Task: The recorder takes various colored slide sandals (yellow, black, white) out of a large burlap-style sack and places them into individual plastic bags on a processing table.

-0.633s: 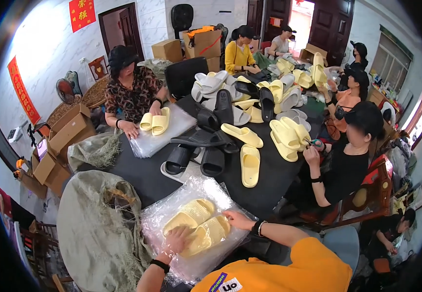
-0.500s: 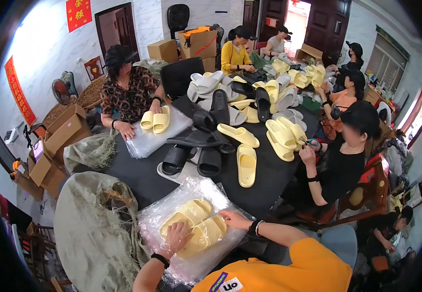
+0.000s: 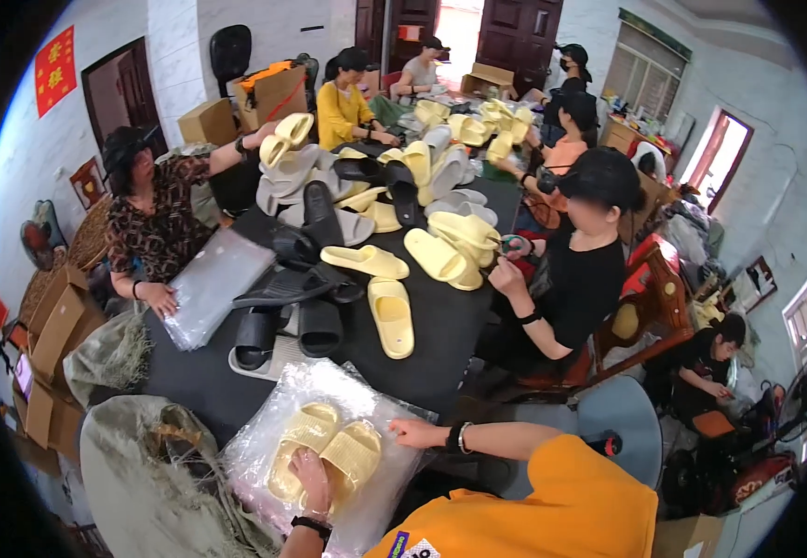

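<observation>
My left hand [image 3: 310, 476] lies on the left one of the yellow slippers [image 3: 354, 454], fingers extended rather than closed round it. My right hand [image 3: 414, 433] has left the other slipper's tip and is now at the plastic [image 3: 315, 379], to its right; whether it pinches the film I can't tell. So only my left steadies the pair, side by side on the plastic, lower centre of the frame. Beyond, across the tabletop [image 3: 454, 330], the upper-left person [image 3: 157, 206] has lifted another pair [image 3: 287, 139] off their bags [image 3: 222, 279] to the pile.
</observation>
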Demonstrator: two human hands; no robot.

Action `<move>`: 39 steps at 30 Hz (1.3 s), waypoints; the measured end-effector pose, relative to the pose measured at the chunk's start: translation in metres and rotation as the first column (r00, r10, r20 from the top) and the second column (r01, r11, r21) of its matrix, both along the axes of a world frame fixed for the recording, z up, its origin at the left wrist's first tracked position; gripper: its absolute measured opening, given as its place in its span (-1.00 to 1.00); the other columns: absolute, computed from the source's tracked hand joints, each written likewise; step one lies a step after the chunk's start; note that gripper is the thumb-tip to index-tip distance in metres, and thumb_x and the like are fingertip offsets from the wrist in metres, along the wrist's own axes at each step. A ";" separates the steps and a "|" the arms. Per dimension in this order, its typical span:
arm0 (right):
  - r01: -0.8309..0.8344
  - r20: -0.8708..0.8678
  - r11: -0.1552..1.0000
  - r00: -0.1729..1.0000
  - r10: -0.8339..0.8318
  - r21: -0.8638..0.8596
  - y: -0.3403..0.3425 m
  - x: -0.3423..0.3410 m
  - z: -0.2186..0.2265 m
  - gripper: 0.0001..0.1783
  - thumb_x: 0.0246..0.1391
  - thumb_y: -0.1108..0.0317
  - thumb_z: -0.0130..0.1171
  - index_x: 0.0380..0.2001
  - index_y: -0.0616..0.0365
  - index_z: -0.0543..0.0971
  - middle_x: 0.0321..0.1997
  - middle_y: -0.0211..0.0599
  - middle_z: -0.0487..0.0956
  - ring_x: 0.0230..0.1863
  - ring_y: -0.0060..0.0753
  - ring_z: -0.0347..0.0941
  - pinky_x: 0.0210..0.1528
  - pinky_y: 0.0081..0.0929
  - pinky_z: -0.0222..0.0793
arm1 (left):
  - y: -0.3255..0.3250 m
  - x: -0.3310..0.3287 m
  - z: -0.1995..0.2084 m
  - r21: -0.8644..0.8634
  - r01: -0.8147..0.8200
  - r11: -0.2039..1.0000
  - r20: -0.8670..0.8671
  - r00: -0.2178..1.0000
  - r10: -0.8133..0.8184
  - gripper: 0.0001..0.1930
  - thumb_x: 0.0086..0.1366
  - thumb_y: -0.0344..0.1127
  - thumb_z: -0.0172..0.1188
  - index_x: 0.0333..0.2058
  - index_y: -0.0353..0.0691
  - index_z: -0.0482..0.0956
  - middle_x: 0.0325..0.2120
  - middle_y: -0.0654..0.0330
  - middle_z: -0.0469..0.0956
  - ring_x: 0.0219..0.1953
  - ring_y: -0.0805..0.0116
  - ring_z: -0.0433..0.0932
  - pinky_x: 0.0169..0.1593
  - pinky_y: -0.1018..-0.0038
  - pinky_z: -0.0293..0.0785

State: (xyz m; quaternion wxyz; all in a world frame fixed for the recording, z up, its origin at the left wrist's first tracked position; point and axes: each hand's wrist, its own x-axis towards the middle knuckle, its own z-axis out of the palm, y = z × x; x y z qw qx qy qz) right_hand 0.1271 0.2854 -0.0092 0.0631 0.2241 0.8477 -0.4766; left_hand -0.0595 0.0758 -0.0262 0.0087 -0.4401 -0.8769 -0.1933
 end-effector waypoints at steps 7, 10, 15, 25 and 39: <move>0.152 -0.123 0.988 0.980 -0.155 -0.027 0.006 0.000 -0.009 -0.72 -0.09 0.22 0.08 -0.37 0.21 0.45 -0.47 -0.20 0.52 -0.39 -0.27 0.47 -0.35 -0.41 0.35 | -0.016 -0.009 -0.051 0.115 0.063 0.991 -0.184 0.982 -0.041 -0.75 0.10 -0.36 -0.10 -0.26 -0.36 0.37 -0.14 -0.03 0.34 -0.01 -0.01 0.19 0.04 0.06 -0.01; 0.195 -0.111 0.979 0.974 -0.200 -0.054 0.009 0.013 -0.006 -0.72 -0.08 0.23 0.07 -0.36 0.21 0.45 -0.46 -0.19 0.52 -0.38 -0.27 0.47 -0.34 -0.41 0.35 | -0.020 0.002 -0.010 -0.071 0.026 0.997 -0.170 0.985 -0.038 -0.72 0.07 -0.35 -0.06 -0.24 -0.36 0.37 -0.14 -0.02 0.33 0.01 -0.03 0.17 0.03 0.06 0.00; 0.182 -0.163 0.981 0.968 -0.191 -0.069 0.012 0.016 -0.023 -0.73 -0.07 0.23 0.07 -0.37 0.22 0.46 -0.43 -0.16 0.54 -0.38 -0.25 0.48 -0.34 -0.39 0.36 | -0.046 -0.001 0.017 0.003 -0.041 0.999 -0.060 0.997 0.041 -0.67 -0.03 -0.37 -0.01 -0.21 -0.29 0.35 -0.20 -0.01 0.34 -0.01 -0.05 0.21 0.00 0.02 0.05; 0.051 -0.258 0.965 0.959 -0.119 -0.256 -0.008 0.009 0.033 -0.70 0.05 0.29 -0.05 -0.14 0.14 0.42 -0.29 -0.31 0.44 -0.27 -0.46 0.36 -0.15 -0.53 0.25 | -0.091 -0.009 -0.026 0.028 -0.195 0.980 0.060 0.979 0.193 -0.59 -0.03 -0.27 -0.02 -0.14 -0.25 0.33 -0.14 0.00 0.32 0.01 -0.02 0.20 0.04 0.03 0.01; 0.066 -0.176 0.997 0.982 -0.072 -0.038 0.018 -0.008 0.015 -0.78 0.04 0.40 -0.03 -0.24 0.17 0.50 -0.30 -0.31 0.54 -0.26 -0.50 0.43 -0.19 -0.53 0.32 | -0.133 -0.031 -0.064 0.135 -0.264 0.955 -0.025 0.963 0.270 -0.76 -0.05 -0.43 -0.03 -0.32 -0.24 0.40 -0.23 0.12 0.38 -0.01 0.15 0.23 0.02 0.29 0.09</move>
